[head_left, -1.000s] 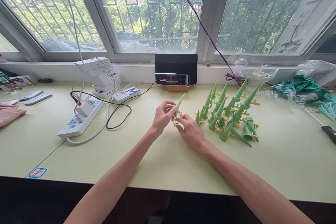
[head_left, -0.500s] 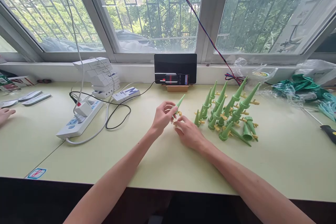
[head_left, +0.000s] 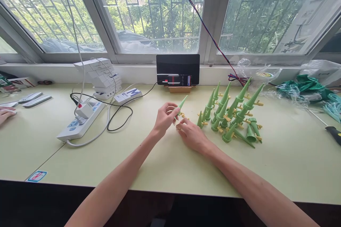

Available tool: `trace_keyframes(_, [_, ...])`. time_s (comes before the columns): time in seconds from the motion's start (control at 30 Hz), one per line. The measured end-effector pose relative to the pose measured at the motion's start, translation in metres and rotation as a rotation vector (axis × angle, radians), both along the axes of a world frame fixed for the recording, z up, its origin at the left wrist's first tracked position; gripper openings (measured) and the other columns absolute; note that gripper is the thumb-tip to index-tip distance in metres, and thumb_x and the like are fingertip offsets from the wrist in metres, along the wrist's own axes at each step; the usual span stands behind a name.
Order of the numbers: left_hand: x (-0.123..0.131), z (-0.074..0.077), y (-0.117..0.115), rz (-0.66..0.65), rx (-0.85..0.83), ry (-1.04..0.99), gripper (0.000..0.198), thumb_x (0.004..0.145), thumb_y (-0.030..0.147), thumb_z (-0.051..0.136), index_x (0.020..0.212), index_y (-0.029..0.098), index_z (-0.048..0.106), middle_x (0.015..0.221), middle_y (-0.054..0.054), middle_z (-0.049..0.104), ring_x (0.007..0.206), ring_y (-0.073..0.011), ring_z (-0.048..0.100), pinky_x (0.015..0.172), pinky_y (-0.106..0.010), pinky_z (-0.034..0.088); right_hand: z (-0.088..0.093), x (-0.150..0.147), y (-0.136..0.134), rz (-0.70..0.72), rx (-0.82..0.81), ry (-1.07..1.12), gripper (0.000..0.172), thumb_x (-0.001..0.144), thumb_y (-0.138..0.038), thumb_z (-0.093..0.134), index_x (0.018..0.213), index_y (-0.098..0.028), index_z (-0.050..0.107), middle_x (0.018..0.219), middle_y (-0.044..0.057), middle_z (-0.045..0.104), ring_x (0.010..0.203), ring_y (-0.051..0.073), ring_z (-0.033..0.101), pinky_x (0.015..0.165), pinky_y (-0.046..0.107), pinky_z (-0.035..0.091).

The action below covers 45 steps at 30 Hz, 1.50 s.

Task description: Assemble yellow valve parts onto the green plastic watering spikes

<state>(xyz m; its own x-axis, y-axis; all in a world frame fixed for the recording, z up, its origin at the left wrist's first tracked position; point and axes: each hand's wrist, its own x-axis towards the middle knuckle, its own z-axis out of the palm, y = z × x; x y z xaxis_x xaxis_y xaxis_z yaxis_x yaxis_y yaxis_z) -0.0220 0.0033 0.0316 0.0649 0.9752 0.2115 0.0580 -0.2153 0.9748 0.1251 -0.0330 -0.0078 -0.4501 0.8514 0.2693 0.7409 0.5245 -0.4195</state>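
Note:
My left hand [head_left: 165,118] is closed around a green plant watering spike [head_left: 182,103], its pointed tip tilted up and to the right. A small yellow valve [head_left: 183,115] sticks out from the spike's side. Close beside its lower end, my right hand [head_left: 192,133] rests low over the table with thumb and fingers pinched together. What those fingers hold, if anything, is hidden. Just right of my hands stand several green watering spikes [head_left: 222,115] with yellow valves, mostly upright in stacks. A few more spikes [head_left: 251,133] lie or lean at the group's near right side.
A white power strip [head_left: 80,122] with cables lies left of my arms, before stacked white boxes [head_left: 99,78]. A phone [head_left: 179,80] leans against a dark screen [head_left: 178,64] at the back. On the right are green plastic packaging [head_left: 306,88] and a screwdriver [head_left: 333,134]. Another person's hand [head_left: 5,114] shows far left.
My hands stay nearly in place, with only a slight shift of the right fingers near the spike's lower end. The other person's hand at the left edge has changed its pose a little.

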Motion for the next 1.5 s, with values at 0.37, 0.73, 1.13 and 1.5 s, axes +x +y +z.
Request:
trace_keyframes(0.37, [0.0002,-0.0012,0.0007,0.003,-0.015,0.01,0.031,0.077,0.042,0.072,0.091,0.018,0.058,0.081,-0.003,0.063,0.057,-0.0117,0.058,0.044,-0.024,0.043,-0.0018,-0.0003,0.0034,-0.029,-0.028,-0.043,0.02,0.095,-0.013,0.043,0.103,-0.022,0.059,0.103,0.005,0.055,0.068,0.012,0.049,0.056,0.023,0.029])
trace_keyframes(0.73, [0.0004,-0.0017,0.0006,-0.002,-0.014,0.008,0.032,0.075,0.043,0.073,0.09,0.019,0.06,0.08,-0.003,0.064,0.055,-0.0114,0.057,0.045,-0.024,0.043,0.0016,-0.0009,0.0026,-0.048,-0.034,-0.111,0.015,0.094,-0.012,0.047,0.104,-0.021,0.055,0.099,0.006,0.056,0.072,0.016,0.053,0.055,0.025,0.03])
trace_keyframes(1.13, [0.0007,-0.0017,-0.0002,-0.012,-0.02,0.022,0.031,0.075,0.043,0.072,0.091,0.019,0.06,0.079,-0.002,0.063,0.054,-0.0105,0.055,0.045,-0.024,0.043,0.0037,-0.0017,-0.0012,-0.03,-0.024,-0.089,0.019,0.094,-0.008,0.043,0.104,-0.02,0.054,0.097,0.007,0.055,0.068,0.015,0.052,0.056,0.026,0.032])
trace_keyframes(1.5, [0.0016,0.001,-0.0036,-0.024,-0.019,0.05,0.027,0.078,0.042,0.071,0.089,0.019,0.06,0.078,-0.002,0.062,0.05,-0.009,0.052,0.046,-0.024,0.043,0.0062,-0.0029,-0.003,-0.006,-0.026,0.039,0.019,0.096,-0.009,0.039,0.102,-0.019,0.053,0.098,0.007,0.056,0.074,0.017,0.054,0.062,0.027,0.037])
